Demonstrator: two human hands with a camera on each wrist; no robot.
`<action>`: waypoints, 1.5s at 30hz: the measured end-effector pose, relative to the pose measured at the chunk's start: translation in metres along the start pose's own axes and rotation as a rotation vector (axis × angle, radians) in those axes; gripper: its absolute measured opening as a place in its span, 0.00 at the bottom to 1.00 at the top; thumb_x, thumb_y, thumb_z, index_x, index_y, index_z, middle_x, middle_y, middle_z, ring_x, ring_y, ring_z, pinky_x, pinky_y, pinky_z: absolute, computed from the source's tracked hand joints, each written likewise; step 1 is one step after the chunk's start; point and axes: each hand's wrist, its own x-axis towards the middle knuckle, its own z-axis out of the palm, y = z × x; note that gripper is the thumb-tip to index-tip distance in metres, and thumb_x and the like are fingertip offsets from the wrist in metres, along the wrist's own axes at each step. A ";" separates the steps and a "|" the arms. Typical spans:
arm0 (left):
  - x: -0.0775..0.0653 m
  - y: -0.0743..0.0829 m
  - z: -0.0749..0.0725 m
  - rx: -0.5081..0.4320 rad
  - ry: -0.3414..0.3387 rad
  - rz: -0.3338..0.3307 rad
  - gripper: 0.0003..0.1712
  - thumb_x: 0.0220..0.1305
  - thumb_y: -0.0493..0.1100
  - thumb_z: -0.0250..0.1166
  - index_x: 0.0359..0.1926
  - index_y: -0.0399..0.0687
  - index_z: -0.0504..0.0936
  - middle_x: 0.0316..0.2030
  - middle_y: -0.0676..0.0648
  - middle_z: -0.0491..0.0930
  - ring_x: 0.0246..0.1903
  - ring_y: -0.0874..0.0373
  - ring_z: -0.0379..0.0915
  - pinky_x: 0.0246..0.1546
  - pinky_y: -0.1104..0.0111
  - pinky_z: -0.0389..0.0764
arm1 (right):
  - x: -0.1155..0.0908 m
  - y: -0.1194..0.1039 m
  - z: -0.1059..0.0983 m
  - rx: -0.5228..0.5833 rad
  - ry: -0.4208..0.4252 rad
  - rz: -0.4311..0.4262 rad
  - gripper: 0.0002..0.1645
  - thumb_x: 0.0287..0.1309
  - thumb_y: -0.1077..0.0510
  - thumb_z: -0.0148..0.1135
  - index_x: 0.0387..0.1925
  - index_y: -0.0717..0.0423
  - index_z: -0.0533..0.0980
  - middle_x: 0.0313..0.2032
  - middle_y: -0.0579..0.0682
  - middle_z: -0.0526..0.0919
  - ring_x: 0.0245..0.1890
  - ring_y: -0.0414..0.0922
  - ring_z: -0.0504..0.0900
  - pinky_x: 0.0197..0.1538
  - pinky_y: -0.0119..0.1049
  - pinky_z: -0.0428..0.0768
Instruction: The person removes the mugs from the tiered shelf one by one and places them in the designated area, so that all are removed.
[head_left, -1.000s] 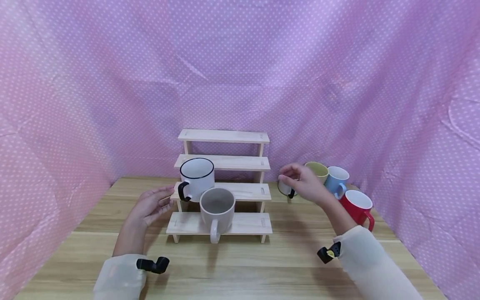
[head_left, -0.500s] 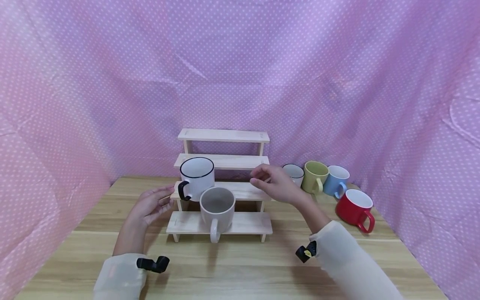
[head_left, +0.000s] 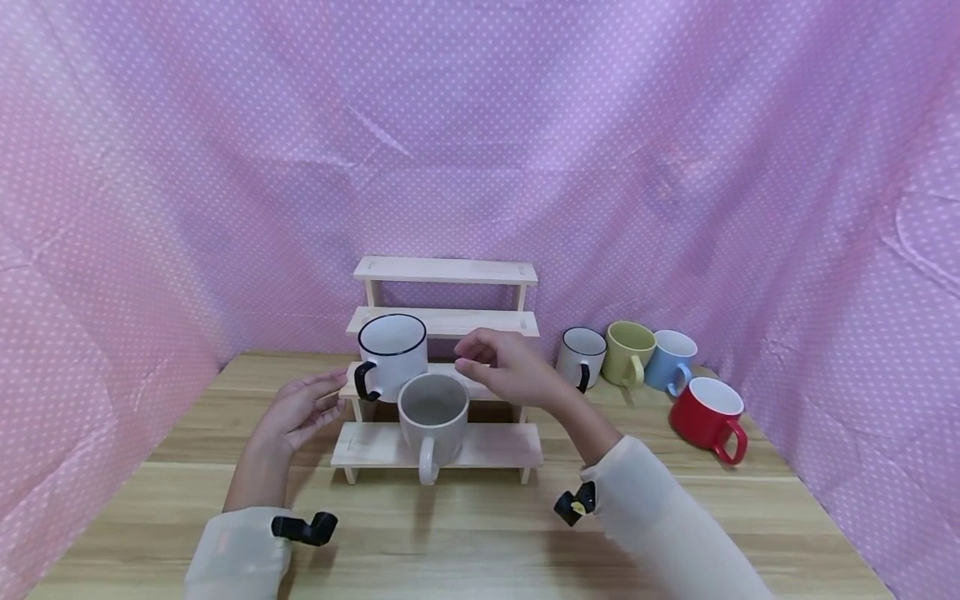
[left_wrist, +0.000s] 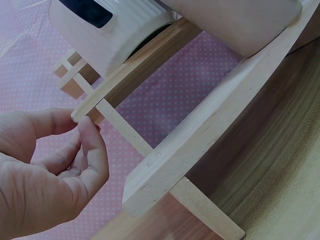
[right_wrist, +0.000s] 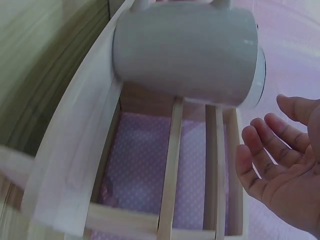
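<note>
A tiered wooden display rack with several steps stands on the table. My left hand pinches the left end of its second-lowest step between thumb and forefinger, as the left wrist view shows. On that step sits a white enamel-style mug with a black rim and black handle, pointing left and forward. A light grey mug stands on the lowest step, handle toward me. My right hand hovers over the second-lowest step, just right of the two mugs. Its fingers are loosely bent with nothing in them.
On the table right of the rack stand a smaller white mug with black rim, a yellow-green mug, a light blue mug and a red mug. A pink dotted cloth hangs behind and at the sides.
My right hand has moved left from the small white mug on the table to the grey mug's side, carrying nothing. The left hand and the mugs stay put.
</note>
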 end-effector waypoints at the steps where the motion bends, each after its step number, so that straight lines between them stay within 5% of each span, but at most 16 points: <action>1: 0.000 0.000 0.000 0.001 -0.002 0.000 0.11 0.74 0.36 0.62 0.37 0.54 0.87 0.41 0.53 0.78 0.36 0.62 0.76 0.42 0.74 0.84 | 0.001 -0.002 0.002 -0.001 -0.003 0.002 0.14 0.72 0.55 0.62 0.53 0.57 0.79 0.43 0.48 0.85 0.42 0.42 0.83 0.47 0.37 0.84; 19: 0.002 -0.001 -0.001 -0.007 0.008 -0.014 0.11 0.74 0.36 0.62 0.37 0.55 0.88 0.40 0.54 0.79 0.36 0.63 0.76 0.41 0.75 0.84 | 0.026 -0.039 0.041 0.098 -0.076 -0.118 0.14 0.70 0.58 0.65 0.52 0.62 0.82 0.43 0.48 0.86 0.43 0.38 0.83 0.50 0.35 0.84; 26: 0.001 -0.001 -0.002 -0.015 0.002 -0.014 0.11 0.74 0.37 0.63 0.37 0.55 0.88 0.40 0.54 0.81 0.37 0.63 0.77 0.41 0.75 0.84 | 0.036 -0.050 0.057 0.035 -0.168 -0.125 0.17 0.72 0.56 0.63 0.55 0.62 0.82 0.46 0.51 0.88 0.42 0.34 0.84 0.49 0.26 0.82; 34: 0.002 -0.002 -0.002 0.002 0.020 -0.021 0.09 0.74 0.38 0.64 0.37 0.56 0.88 0.41 0.54 0.80 0.37 0.63 0.77 0.42 0.75 0.84 | 0.041 -0.061 0.062 0.006 -0.212 -0.027 0.19 0.72 0.51 0.63 0.56 0.59 0.82 0.50 0.49 0.88 0.50 0.37 0.84 0.54 0.27 0.80; 45: 0.001 -0.002 -0.002 -0.016 0.021 -0.024 0.07 0.72 0.37 0.65 0.39 0.53 0.88 0.43 0.53 0.82 0.38 0.63 0.77 0.42 0.74 0.84 | 0.038 -0.070 0.070 0.225 -0.226 0.153 0.13 0.68 0.56 0.68 0.50 0.57 0.84 0.46 0.46 0.88 0.47 0.38 0.81 0.53 0.31 0.78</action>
